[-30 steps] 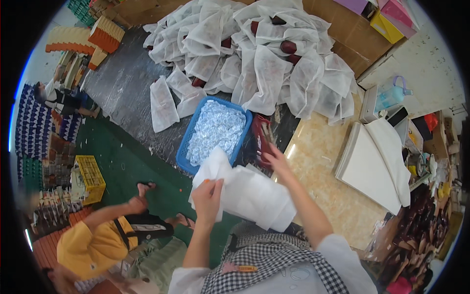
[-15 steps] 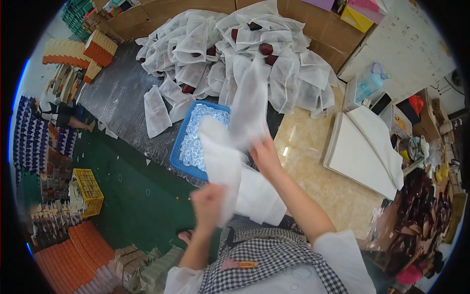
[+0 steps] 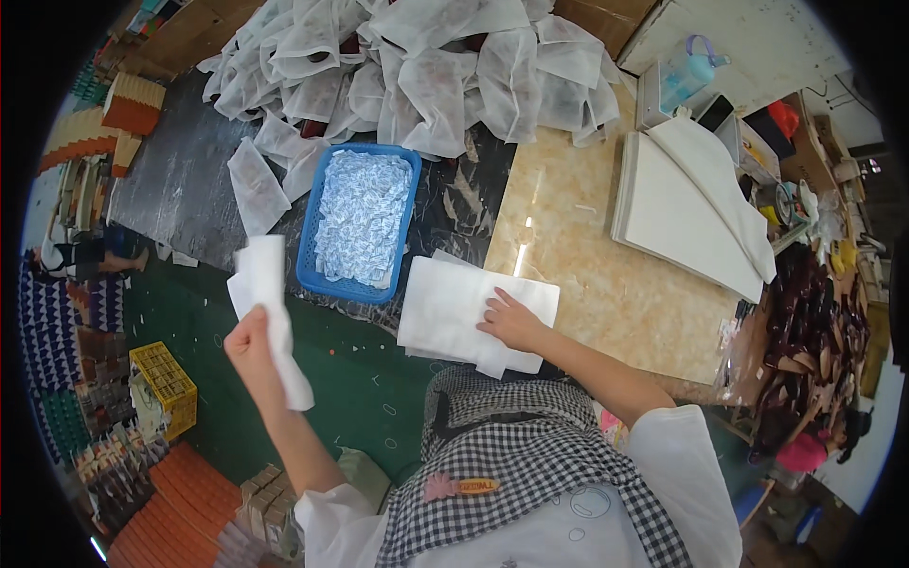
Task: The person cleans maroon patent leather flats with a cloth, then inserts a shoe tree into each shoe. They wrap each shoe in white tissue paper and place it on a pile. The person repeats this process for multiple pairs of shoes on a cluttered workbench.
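Head view: one white fabric bag (image 3: 268,317) pinched in the fist of the left hand (image 3: 248,343), held up clear of the bench edge, over the green floor (image 3: 350,379), its lower end hanging loose. Right hand (image 3: 512,322) laid flat, fingers spread, on the stack of white bags (image 3: 445,308) at the near edge of the dark bench; pressing rather than gripping. Just beyond the stack, a blue basket (image 3: 308,275) filled with small white sachets (image 3: 365,213). Further back, a heap of filled white bags (image 3: 426,57). To the right, a marble-patterned slab (image 3: 606,275) and a pile of folded white sheets (image 3: 682,204).

Likely risks: bag slipping from a one-handed pinch and dropping to the floor; stack overhanging the edge and sliding off if the pressing palm lifts; two thin bags possibly clinging together unnoticed.
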Available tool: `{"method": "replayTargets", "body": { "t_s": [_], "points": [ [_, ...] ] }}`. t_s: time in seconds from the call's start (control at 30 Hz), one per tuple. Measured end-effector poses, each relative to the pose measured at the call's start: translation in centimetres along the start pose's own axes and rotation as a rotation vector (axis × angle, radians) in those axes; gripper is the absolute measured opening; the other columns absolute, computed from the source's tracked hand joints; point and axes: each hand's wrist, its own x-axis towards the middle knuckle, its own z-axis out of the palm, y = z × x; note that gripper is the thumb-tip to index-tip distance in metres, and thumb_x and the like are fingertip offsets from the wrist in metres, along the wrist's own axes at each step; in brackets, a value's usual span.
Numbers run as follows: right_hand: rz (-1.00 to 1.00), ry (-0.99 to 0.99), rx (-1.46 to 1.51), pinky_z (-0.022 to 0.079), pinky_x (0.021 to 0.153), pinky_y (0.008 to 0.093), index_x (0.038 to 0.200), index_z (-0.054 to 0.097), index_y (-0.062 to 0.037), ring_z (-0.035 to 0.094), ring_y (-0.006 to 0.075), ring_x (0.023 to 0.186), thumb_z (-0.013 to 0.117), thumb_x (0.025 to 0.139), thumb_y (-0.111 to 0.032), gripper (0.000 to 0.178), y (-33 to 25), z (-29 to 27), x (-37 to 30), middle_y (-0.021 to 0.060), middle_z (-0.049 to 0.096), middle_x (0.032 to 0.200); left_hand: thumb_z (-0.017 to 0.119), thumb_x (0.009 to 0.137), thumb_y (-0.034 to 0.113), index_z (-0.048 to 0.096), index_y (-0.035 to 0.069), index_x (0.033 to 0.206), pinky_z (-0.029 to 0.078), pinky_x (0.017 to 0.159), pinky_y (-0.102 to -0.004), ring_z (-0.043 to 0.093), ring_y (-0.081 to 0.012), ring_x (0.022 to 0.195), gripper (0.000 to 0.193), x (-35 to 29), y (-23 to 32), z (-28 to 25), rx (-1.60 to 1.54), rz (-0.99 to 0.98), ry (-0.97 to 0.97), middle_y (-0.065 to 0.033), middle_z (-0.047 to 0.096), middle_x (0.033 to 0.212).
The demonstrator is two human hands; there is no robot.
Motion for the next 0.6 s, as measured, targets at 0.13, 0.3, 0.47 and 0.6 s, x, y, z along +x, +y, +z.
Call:
{"method": "replayTargets", "body": {
  "t_s": [0.13,0.3,0.47,0.6],
  "points": [
    [0.154,-0.162,-0.052,0.025,0.109,0.0482,0.095,0.065,-0.0120,0.050,0.0246,0.106,0.052,0.080,-0.012,0.020,0.1,-0.3,-4.1,0.0061,0.057,0.091,0.058,0.091,0.014,0.046,0.003,0.062,0.026,0.052,-0.0215,0.033,-0.0025,0.061,0.033,-0.9,-0.2,6.1,0.076,0.069,-0.208,0.0080,0.042,0.063],
    [0.398,-0.093,-0.042,0.027,0.109,0.0473,0.097,0.064,-0.0109,0.048,0.0259,0.110,0.050,0.080,-0.014,0.021,-0.6,0.3,-8.3,0.0079,0.057,0.097,0.064,0.084,0.006,0.052,-0.005,0.065,0.026,0.046,-0.0283,0.032,-0.0078,0.050,0.025,-4.4,-5.4,15.4,0.154,0.222,-0.566,-0.0036,0.041,0.052],
    [0.489,0.211,0.032,0.031,0.107,0.0436,0.096,0.064,-0.0066,0.045,0.0295,0.119,0.050,0.080,-0.014,0.022,-2.0,2.7,-9.6,0.0107,0.057,0.108,0.065,0.084,0.016,0.059,-0.002,0.069,0.037,0.048,-0.0364,0.048,-0.0282,0.048,0.024,-11.0,-15.6,23.8,0.239,0.410,-0.852,-0.0168,0.052,0.058],
    [0.583,0.210,0.031,0.033,0.106,0.0425,0.094,0.064,-0.0046,0.045,0.0303,0.120,0.051,0.079,-0.013,0.022,-2.8,3.8,-10.5,0.0121,0.057,0.111,0.058,0.088,0.018,0.062,-0.002,0.079,0.042,0.053,-0.0400,0.056,-0.0351,0.057,0.022,-15.5,-19.1,27.0,0.232,0.327,-1.003,-0.0219,0.057,0.067]
  ]
}}
